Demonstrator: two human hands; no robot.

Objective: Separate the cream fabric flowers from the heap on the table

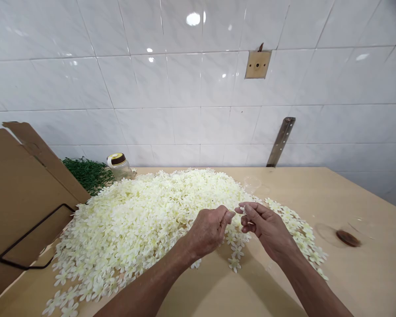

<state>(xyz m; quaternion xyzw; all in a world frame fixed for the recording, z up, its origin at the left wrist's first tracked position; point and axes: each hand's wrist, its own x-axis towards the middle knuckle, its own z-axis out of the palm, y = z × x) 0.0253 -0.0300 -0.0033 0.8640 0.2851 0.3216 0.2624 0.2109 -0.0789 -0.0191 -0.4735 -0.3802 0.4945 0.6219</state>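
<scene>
A big heap of small cream-white fabric flowers (145, 211) covers the middle of a light wooden table (366, 273). Over the heap's near right edge, my left hand (208, 230) and my right hand (265, 226) meet fingertip to fingertip. Both are curled in a pinch. Between the fingertips is something small and pale, too small to name. Loose single flowers (234, 263) lie on the table just under my hands.
A brown cardboard box flap (23, 193) with a black strap stands at the left. Green stems (87, 174) and a small jar with a brown lid (119, 166) sit at the back left. A dark brown spot (348, 238) marks the table at the right. A white tiled wall rises behind.
</scene>
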